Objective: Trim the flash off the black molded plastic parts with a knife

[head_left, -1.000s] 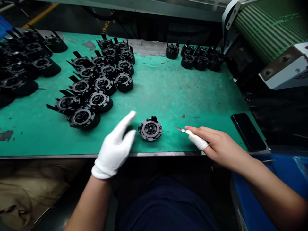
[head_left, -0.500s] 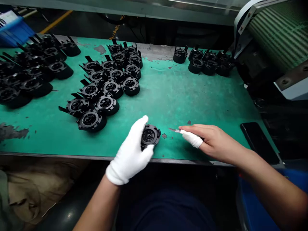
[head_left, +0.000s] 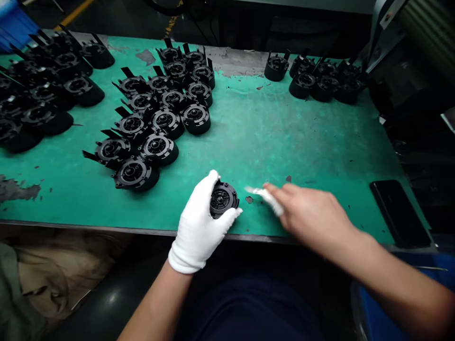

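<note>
We judge that the black part point(head_left: 223, 199), by the near edge of the green worktop point(head_left: 270, 137), is best held steady, fingertips out of line with the blurred slim tool point(head_left: 253, 190). We find the 2 hands apart: the gloved left hand point(head_left: 202, 214), half closed, clamps thumb and fingers on the part's rim; the right hand point(head_left: 313, 213), closed, grips the tool, its tip just right of the part

- Lower centre: the white-gloved left hand point(head_left: 202, 220) grips a round black plastic housing point(head_left: 221, 199) at the worktop's point(head_left: 270, 142) front edge.
- Right of centre: the right hand point(head_left: 313, 213), blurred, holds a small knife point(head_left: 254, 191) pointing toward the housing, apart from it.
- Right edge: a black smartphone point(head_left: 400, 213) lies flat.
- Left, upper centre and upper right: clustered black cylindrical parts point(head_left: 165, 122).
</note>
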{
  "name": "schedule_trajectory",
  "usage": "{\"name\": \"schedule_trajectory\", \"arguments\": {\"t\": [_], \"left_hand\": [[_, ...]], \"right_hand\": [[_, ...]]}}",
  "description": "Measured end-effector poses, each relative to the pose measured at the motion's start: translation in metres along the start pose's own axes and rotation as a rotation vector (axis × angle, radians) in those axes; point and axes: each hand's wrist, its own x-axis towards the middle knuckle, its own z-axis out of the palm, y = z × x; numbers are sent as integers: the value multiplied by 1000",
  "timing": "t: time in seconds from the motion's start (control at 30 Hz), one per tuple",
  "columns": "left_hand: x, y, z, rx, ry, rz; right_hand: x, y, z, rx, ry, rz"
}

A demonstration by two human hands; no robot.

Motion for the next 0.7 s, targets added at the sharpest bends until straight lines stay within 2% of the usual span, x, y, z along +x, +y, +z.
{"name": "schedule_trajectory", "arguments": {"t": [0.03,0.1,0.13,0.2,0.27,0.33,0.43,0.57,0.63,0.7], "left_hand": [[0,-1,-1,1,-5,-4],[0,-1,-3,-5,-10,-9],[0,-1,-3,-10,-9,-10],[-1,-2,-2,-21,-6,-10],[-1,-3,-1,-26,-1,-9],[-2,-4,0,-24,0,-8],[-2,-5,0,-18,2,-5],[-1,-5,-3,-18,-27,2],[-1,-4,-6,-23,-70,-2],[-4,-2,-8,-30,-133,10]], "right_hand": [[5,11,-1,-35,6,108],[10,28,-4,-12,72,166],[9,32,-5,41,104,127],[3,27,-8,173,111,-45],[-5,9,-11,255,31,-214],[-11,-11,-14,233,-35,-272],[-5,-23,-16,77,9,-204],[15,1,-11,-91,74,70],[17,17,-5,-12,74,109],[10,23,2,189,94,14]]}}
